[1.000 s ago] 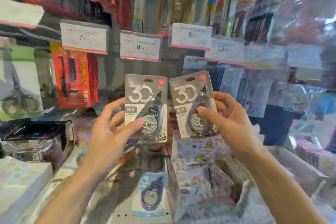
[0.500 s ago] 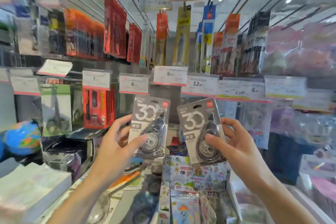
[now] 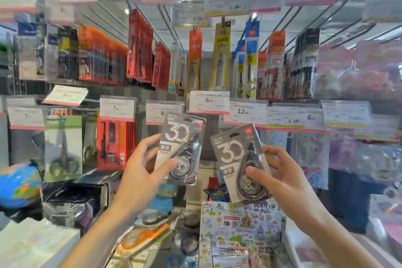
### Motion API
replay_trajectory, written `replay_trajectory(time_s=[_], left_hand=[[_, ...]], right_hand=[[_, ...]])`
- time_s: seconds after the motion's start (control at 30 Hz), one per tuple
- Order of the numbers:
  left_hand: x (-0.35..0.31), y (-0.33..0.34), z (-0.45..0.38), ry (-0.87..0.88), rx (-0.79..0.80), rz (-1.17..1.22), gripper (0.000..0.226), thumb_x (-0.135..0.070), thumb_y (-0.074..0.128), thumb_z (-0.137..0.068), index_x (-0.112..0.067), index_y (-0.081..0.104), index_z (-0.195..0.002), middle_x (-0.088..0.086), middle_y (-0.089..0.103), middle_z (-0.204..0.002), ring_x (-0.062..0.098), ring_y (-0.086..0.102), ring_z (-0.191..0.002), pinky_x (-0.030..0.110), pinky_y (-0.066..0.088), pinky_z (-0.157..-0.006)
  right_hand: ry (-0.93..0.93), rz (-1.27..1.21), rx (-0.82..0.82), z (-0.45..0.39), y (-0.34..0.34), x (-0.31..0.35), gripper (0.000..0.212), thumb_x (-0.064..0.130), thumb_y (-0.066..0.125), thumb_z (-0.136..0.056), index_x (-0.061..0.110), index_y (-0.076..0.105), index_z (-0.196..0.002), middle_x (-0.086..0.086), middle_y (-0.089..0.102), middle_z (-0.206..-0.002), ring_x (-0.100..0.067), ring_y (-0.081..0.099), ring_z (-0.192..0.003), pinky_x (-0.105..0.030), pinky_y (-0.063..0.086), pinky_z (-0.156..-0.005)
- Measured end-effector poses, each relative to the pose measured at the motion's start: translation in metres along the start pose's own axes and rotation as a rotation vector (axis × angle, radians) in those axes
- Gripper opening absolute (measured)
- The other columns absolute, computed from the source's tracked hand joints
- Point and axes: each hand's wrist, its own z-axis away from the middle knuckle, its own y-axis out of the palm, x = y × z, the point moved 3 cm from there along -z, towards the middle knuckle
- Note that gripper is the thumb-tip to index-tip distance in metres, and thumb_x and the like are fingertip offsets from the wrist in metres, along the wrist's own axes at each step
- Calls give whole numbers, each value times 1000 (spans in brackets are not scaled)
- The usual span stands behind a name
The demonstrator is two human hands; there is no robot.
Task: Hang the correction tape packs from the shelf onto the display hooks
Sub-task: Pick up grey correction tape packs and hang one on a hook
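Stationery aisle — both hands grasping: left hand (image 3: 139,172) one correction tape pack (image 3: 181,148), right hand (image 3: 280,178) another pack (image 3: 237,163), below the price tags (image 3: 208,102).

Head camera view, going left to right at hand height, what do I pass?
Blue globe → red blister pack → left hand → its grey correction tape pack → second grey correction tape pack → right hand.
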Motion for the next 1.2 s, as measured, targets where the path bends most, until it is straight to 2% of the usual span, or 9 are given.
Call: replay_trajectory(time_s=[0.13,0.2,0.3,0.47,0.53,0.8,0.97,1.07,1.2], left_hand=[[-6,-10,-8,42,-35,3,54,-18,77,-90,-60,55,-115,-29,75,-112,-5,72,-99,8,55,-65],[-10,-14,-11,63,-47,-2,55,-20,78,-89,-64,55,-113,-27,75,-113,-2,73,-101,16,58,-69],[-15,-18,-14,86,-65,-2,52,-32,78,-83,-64,54,-116,-23,75,-118,2,72,-109,27,53,-87],[-23,-23,-18,119,-64,-8,53,-33,78,-84,-68,54,-115,-26,74,-119,-1,70,-111,26,52,-87],[-24,-24,-20,118,-66,-1,51,-35,77,-82,-67,54,-114,-27,74,-118,-2,70,-110,25,52,-87],[-24,-24,-19,113,-60,18,51,-41,77,-79,-59,54,-121,-28,73,-119,-3,69,-111,21,52,-86],[-25,-25,-18,111,-66,15,50,-39,76,-80,-56,54,-122,-29,74,-116,-6,70,-108,6,52,-80],[-23,-23,-20,109,-60,18,51,-34,77,-83,-52,54,-124,-24,75,-117,-1,71,-109,14,56,-79],[-20,-22,-21,114,-60,16,53,-14,76,-90,-47,55,-125,-24,77,-112,-1,73,-103,7,53,-79]], right_hand=[[13,4,50,-1,1,-6,37,19,79,-92,35,60,-119,12,80,-107,-10,79,-92,-20,61,-72],[15,5,58,-3,3,-7,36,18,78,-92,34,60,-119,14,81,-105,-10,80,-88,-12,57,-70],[21,21,81,-5,10,-9,36,20,78,-92,35,60,-119,12,81,-106,-12,80,-90,-18,60,-73],[30,11,103,-12,28,-8,35,25,77,-94,37,59,-121,6,80,-108,-18,79,-95,-43,63,-88],[6,-5,70,-20,34,-4,38,28,78,-93,36,58,-124,6,80,-109,-18,78,-97,-46,62,-92],[-74,-60,44,-41,58,10,70,57,76,-76,29,52,-135,6,75,-123,-14,74,-111,-46,57,-103],[-88,-128,51,-49,64,9,59,47,78,-79,35,54,-131,7,79,-116,-12,76,-106,-41,58,-99],[-89,-143,29,-52,66,9,50,43,77,-82,41,55,-127,7,80,-113,-13,77,-105,-36,58,-94],[-76,-154,9,-53,71,8,40,41,78,-84,48,55,-117,6,78,-116,-12,76,-107,-33,58,-91]])
